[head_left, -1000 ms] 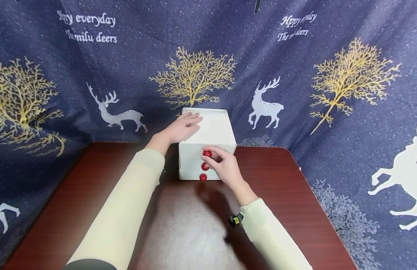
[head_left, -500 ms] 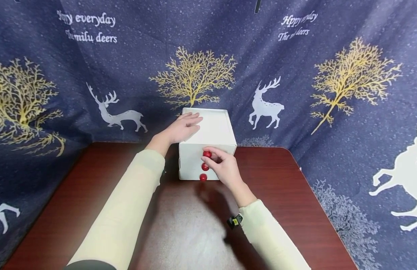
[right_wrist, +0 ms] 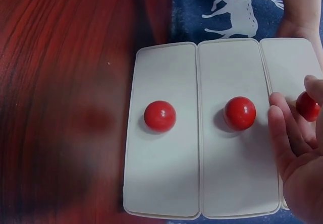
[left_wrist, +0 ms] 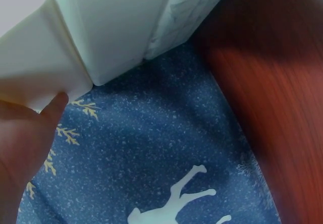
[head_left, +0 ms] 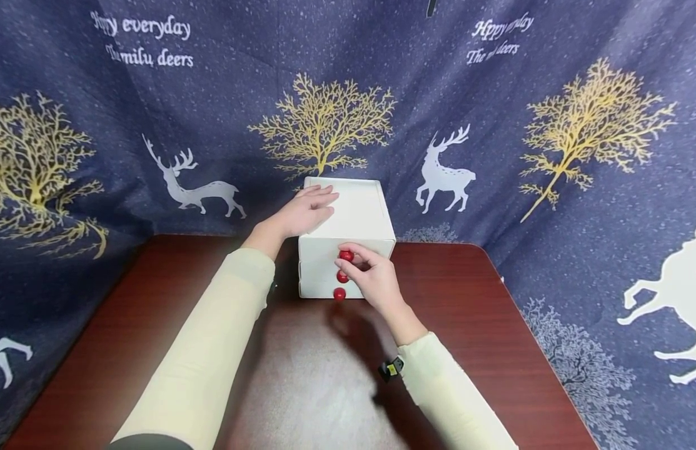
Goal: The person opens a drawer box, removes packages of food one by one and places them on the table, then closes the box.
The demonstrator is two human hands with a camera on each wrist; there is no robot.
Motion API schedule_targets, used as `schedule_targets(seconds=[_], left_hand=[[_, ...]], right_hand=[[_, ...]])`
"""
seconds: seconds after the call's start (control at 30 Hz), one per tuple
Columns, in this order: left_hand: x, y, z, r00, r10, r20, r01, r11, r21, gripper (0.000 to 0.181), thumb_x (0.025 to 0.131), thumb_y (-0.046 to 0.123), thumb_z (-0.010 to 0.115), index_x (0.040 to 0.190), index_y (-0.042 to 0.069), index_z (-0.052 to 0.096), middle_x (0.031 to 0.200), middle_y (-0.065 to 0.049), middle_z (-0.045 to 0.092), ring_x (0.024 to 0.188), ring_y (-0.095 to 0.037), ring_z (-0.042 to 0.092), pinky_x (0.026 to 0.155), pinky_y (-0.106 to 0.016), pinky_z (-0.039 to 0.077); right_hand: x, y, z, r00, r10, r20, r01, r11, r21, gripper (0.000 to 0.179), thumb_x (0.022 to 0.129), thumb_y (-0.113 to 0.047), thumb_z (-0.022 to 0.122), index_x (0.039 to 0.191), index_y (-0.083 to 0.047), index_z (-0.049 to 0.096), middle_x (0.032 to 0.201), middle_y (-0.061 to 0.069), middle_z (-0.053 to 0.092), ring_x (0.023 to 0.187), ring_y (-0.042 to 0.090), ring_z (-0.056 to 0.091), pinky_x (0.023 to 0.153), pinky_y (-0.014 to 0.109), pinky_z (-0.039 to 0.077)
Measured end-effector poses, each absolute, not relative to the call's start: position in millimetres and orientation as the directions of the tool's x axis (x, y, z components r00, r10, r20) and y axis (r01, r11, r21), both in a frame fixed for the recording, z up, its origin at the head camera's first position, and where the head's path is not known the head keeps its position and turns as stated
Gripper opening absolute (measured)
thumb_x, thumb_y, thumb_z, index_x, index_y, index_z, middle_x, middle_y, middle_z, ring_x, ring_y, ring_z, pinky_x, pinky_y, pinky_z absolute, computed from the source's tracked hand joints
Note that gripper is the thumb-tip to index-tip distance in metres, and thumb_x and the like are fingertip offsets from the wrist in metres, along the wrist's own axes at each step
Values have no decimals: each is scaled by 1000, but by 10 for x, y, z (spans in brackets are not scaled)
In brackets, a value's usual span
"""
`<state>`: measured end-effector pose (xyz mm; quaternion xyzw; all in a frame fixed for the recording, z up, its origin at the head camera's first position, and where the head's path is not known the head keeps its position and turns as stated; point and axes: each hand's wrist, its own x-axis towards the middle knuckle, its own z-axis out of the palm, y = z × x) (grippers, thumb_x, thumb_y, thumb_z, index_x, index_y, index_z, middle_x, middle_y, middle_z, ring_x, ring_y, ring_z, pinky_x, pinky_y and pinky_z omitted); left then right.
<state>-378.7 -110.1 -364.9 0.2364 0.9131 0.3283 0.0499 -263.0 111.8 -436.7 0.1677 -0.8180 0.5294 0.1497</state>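
The drawer box (head_left: 361,209) sits mid-frame, its three drawers (right_wrist: 239,178) closed, contents hidden, each white front bearing a glossy red knob (right_wrist: 239,113); your left hand (head_left: 307,214) lies spread on top, your right hand (head_left: 376,275) pinches the uppermost knob (head_left: 346,255).

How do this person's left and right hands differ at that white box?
The left hand rests on top of the white box, while the right hand pinches the top red knob on its front. The left hand's fingers lie stretched out; the right hand's thumb and finger curve around the knob. Both emerge from pale sleeves.
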Motion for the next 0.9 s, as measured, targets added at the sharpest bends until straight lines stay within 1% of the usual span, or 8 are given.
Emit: schedule_targets(seconds=[0.27,0.47,0.7,0.9], left_hand=[[-3786,-1105,-3635,-882,468,63,399,667,630,60,115,44,48,171,23,41,185,2,24,174,-26,4,140,-60,4],[-3772,-1095,-3628,-880,471,64,402,666,628,60,115,44,48,171,22,41,185,2,23,174,-27,5,140,-60,4],[-3744,-1082,-3608,-881,470,62,400,666,630,60,116,43,47,172,22,41,185,1,23,174,-28,5,140,-60,5],[-3736,-1075,-3599,-884,463,57,392,670,630,60,116,44,47,172,23,41,185,2,23,174,-27,5,140,-60,5]], right_hand=[[-2647,1104,-4371,-894,-104,435,-442,356,-823,23,96,-14,87,119,-16,85,81,9,79,73,4,68,66,17,46],[-2637,1116,-4365,-899,-106,425,-433,368,-823,23,96,-15,87,119,-17,85,81,8,79,74,5,68,66,17,47],[-2635,1132,-4374,-899,-113,423,-432,382,-817,23,96,-15,87,119,-17,85,82,8,79,74,9,69,65,18,47],[-2616,1143,-4369,-899,-125,420,-435,370,-821,23,96,-15,87,119,-16,85,81,7,80,73,6,69,64,18,46]])
